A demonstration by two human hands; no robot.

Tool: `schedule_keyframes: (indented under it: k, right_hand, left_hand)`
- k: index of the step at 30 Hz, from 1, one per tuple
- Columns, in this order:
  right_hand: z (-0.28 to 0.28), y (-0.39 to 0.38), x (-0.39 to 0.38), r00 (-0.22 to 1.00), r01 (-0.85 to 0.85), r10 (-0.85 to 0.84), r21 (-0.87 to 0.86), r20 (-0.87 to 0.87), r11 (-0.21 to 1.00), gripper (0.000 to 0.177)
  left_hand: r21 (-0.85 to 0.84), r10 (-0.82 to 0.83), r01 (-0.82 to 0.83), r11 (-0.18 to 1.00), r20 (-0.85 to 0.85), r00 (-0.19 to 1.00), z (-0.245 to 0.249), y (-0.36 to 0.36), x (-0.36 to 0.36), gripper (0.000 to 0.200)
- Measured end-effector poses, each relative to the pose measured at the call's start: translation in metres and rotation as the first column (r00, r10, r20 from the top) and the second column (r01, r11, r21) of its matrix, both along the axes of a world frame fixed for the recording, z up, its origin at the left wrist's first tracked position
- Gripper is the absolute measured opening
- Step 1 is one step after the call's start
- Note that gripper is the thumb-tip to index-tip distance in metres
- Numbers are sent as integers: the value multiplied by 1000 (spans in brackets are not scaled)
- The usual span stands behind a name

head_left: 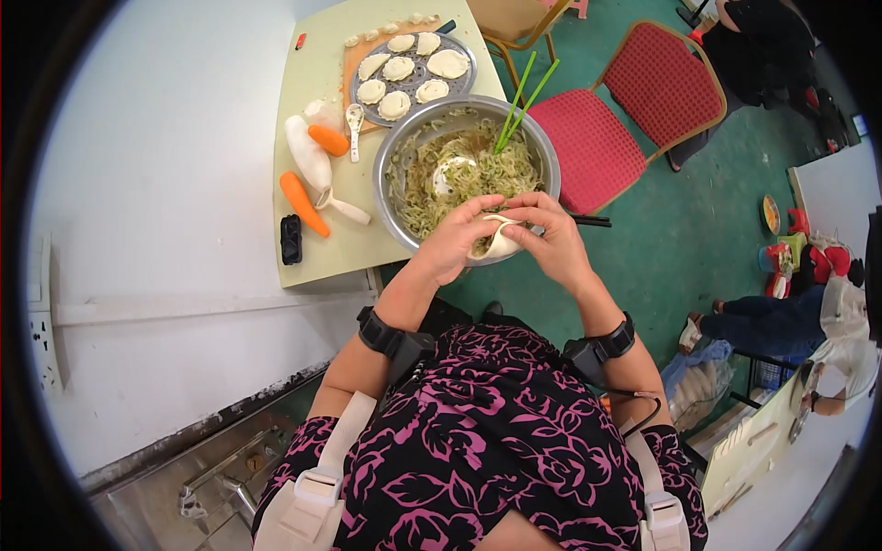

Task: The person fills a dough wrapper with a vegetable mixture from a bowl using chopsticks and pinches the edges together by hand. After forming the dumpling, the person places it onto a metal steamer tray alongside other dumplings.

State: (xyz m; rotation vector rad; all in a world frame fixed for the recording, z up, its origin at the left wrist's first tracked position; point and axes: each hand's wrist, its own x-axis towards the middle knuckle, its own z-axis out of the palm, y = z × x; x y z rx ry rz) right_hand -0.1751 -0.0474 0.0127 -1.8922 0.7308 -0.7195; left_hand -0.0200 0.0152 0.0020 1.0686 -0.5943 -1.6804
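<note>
Between both hands is a dough wrapper (499,241), folded over with some shredded filling showing at its opening. My left hand (450,241) holds its left side, and my right hand (553,241) pinches its upper right edge. They are over the near rim of a large metal bowl (386,207). Inside the bowl lies shredded green vegetable filling (418,179), with a white piece (452,174) in its middle. Two green chopsticks (516,108) stand tilted in the filling. Behind the bowl, a round perforated metal tray (418,87) carries several filled dough pieces (397,69).
On the pale table (303,83) left of the bowl are white radishes (310,158), carrots (301,202), a white spoon (355,129) and a small black object (291,239). A red chair (588,138) stands right of the table. Other people (781,308) are at the right.
</note>
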Motion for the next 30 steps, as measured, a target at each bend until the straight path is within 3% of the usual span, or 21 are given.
schedule_keyframes:
  k: [5, 7, 10, 14, 17, 20, 25, 28, 30]
  right_hand:
    - [-8, 3, 2, 995, 97, -96, -189, 11, 977, 13]
    - [-4, 7, 3, 980, 188, -181, -89, 84, 978, 13]
    - [-2, 6, 4, 965, 244, -236, -63, 117, 968, 11]
    - [0, 7, 3, 985, 165, -163, -27, 60, 986, 15]
    - [3, 4, 2, 997, 74, -74, -195, 7, 978, 25]
    - [5, 3, 1, 1000, 23, -25, -234, -4, 972, 35]
    - [13, -2, 8, 994, -21, 19, -18, -105, 1000, 38]
    - [14, 0, 9, 994, 17, -12, 47, -105, 999, 37]
    - [15, 0, 10, 996, 31, -25, 62, -91, 998, 37]
  left_hand:
    - [39, 2, 9, 999, -268, 963, 2, 2, 5, 36]
    - [32, 31, -19, 999, -434, 901, 5, 5, 7, 35]
    - [4, 6, -4, 1000, -483, 875, 0, 5, 7, 33]
    - [23, 28, -22, 1000, -354, 935, -7, 5, 7, 31]
    - [45, 50, -36, 998, -340, 939, -8, 3, 9, 29]
    - [59, 68, -50, 997, -366, 928, -7, 1, 10, 28]
    - [95, 92, -71, 993, -238, 967, -11, -3, 5, 31]
    - [78, 111, -95, 992, -228, 967, -8, -3, 4, 31]
    - [42, 79, -70, 997, -318, 945, -11, -3, 8, 30]
